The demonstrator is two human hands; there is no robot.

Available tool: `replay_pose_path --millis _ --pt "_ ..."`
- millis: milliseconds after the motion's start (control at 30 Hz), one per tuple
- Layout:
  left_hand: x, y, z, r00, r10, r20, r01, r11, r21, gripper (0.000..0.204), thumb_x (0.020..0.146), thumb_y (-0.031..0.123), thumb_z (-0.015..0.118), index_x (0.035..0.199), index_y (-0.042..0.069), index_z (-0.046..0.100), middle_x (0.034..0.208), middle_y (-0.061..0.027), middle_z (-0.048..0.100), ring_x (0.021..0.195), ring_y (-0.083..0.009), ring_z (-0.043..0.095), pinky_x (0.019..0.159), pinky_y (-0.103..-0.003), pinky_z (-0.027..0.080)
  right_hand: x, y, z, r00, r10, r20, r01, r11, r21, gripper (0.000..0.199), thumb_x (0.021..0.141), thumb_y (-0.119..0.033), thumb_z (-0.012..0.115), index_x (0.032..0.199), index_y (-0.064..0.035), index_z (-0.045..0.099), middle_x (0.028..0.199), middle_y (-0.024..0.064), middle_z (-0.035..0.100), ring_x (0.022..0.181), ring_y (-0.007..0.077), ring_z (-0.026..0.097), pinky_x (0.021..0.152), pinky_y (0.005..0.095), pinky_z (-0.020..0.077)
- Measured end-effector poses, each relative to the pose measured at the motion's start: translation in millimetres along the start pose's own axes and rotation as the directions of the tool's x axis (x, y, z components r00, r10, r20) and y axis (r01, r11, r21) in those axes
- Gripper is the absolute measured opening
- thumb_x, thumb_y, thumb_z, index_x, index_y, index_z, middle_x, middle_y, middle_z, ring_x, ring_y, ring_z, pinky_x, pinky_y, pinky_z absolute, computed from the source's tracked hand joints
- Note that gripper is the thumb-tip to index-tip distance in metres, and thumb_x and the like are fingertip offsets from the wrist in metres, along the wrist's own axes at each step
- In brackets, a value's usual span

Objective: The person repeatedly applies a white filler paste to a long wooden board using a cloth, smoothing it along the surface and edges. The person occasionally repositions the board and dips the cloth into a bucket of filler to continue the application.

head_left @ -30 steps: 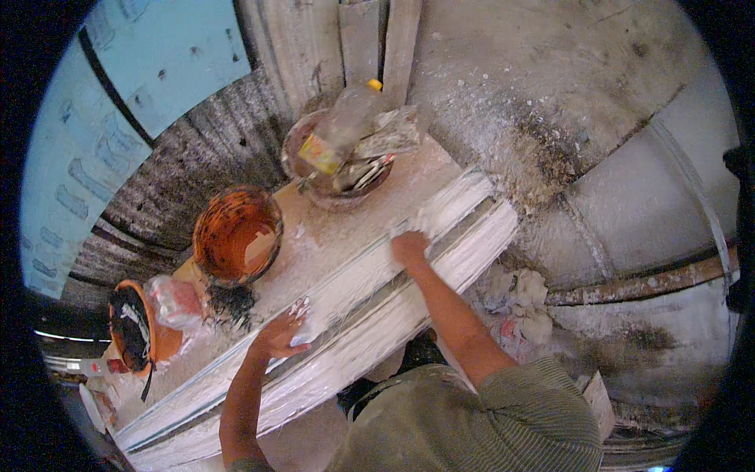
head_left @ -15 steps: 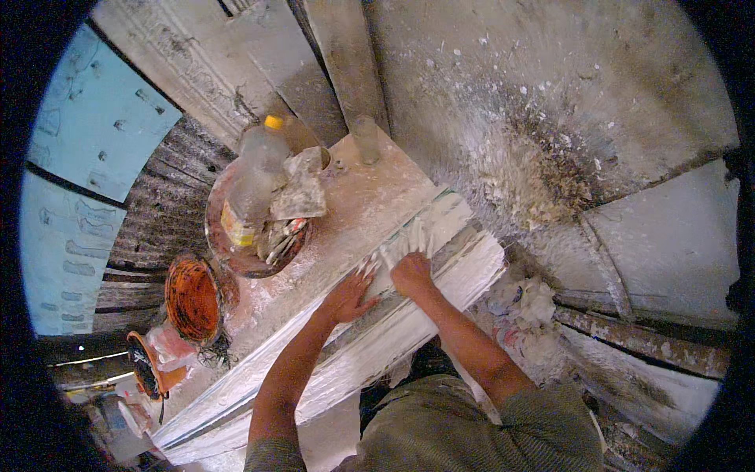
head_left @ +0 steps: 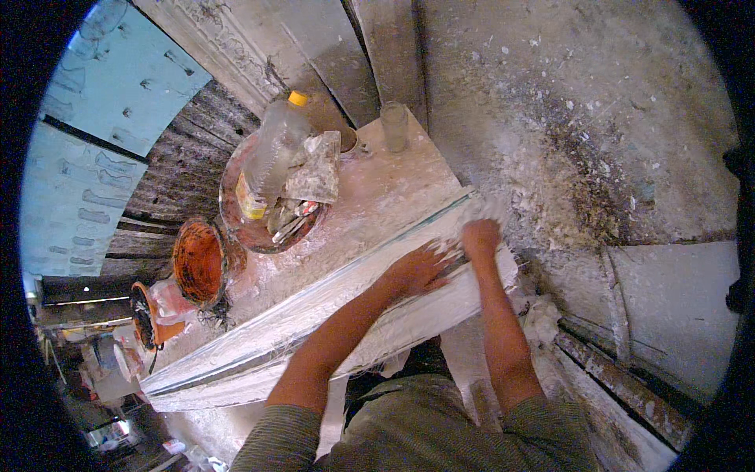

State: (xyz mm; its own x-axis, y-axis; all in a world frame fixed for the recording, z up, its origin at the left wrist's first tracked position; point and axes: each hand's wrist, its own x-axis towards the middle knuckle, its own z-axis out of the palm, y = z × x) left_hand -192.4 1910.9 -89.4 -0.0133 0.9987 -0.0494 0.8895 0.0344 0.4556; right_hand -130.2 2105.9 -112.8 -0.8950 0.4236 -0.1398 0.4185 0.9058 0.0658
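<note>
Olive striped cloth along the bottom edge: sleeves [head_left: 285, 431], then bare forearms [head_left: 334, 350]. Beneath both, long white piece [head_left: 344, 291], fibre-streaked, with dark lengthwise channel, laid slantwise along near side of bench [head_left: 413, 173]. On its right-hand stretch, left hand [head_left: 417, 269], palm down, fingers spread, nothing visibly gripped. Just beyond, over the right end of the piece, right hand [head_left: 481, 237], fingers curled in; too blurred, cannot tell about any fibre inside. Change since a second ago: left hand away from mid-length and close to right hand, right hand farther toward the end. Meaning, probably: work now bunched at one end, not along the length. Past the piece: orange bucket [head_left: 198, 263], smaller orange pot [head_left: 145, 316] to its left, round basin [head_left: 227, 200] with yellow-capped clear bottle [head_left: 275, 149] and crumpled sheet [head_left: 316, 173]. Farther, clear tumbler [head_left: 395, 130] near bench corner. Behind: white-spattered wall [head_left: 535, 126]; far left, blue panel [head_left: 149, 102].
</note>
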Motion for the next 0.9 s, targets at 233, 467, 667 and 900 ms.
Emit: replay_pose_path --millis 233,467,667,900 --pt "-210 -9 -30 0.868 -0.151 0.473 0.111 0.987 0.113 0.063 0.099 0.048 0.047 0.146 0.006 0.043 0.154 -0.0200 0.037 0.144 -0.0405 0.029 0.122 -0.048 0.020 -101 -184 -20 0.883 -0.192 0.428 0.016 0.924 0.381 0.044 0.091 -0.034 0.052 0.110 0.0004 0.071 0.116 0.0231 0.067 0.113 0.0413 0.061 0.103 0.0606 0.0367" --pt "-215 -24 -60 0.914 -0.269 0.304 0.268 0.962 0.044 0.075 0.096 0.054 0.049 0.150 0.003 0.035 0.158 -0.0248 0.026 0.148 -0.0400 0.022 0.122 -0.047 0.018 -63 -195 -23 0.798 -0.280 0.534 0.102 0.936 0.338 0.039 0.094 -0.030 0.052 0.111 -0.0027 0.073 0.120 0.0190 0.068 0.113 0.0372 0.062 0.094 0.0601 0.0443" --pt "-52 -33 -22 0.967 -0.226 0.121 0.246 0.950 -0.194 0.079 0.095 0.052 0.052 0.151 0.002 0.031 0.148 -0.0247 0.043 0.135 -0.0390 0.044 0.116 -0.047 0.030 27 -31 51 0.955 -0.089 0.282 0.084 0.996 0.030 0.030 0.093 -0.027 0.055 0.096 -0.0062 0.075 0.103 0.0170 0.071 0.096 0.0323 0.068 0.079 0.0524 0.0521" --pt "-29 -13 -2 0.953 -0.148 -0.263 0.095 0.975 -0.203 0.073 0.096 0.056 0.046 0.148 0.005 0.038 0.159 -0.0181 0.028 0.145 -0.0393 0.029 0.119 -0.048 0.026 14 16 45 0.997 -0.061 0.043 0.069 0.978 -0.198 0.030 0.091 -0.029 0.058 0.083 -0.0070 0.077 0.084 0.0145 0.073 0.081 0.0322 0.071 0.069 0.0463 0.0558"
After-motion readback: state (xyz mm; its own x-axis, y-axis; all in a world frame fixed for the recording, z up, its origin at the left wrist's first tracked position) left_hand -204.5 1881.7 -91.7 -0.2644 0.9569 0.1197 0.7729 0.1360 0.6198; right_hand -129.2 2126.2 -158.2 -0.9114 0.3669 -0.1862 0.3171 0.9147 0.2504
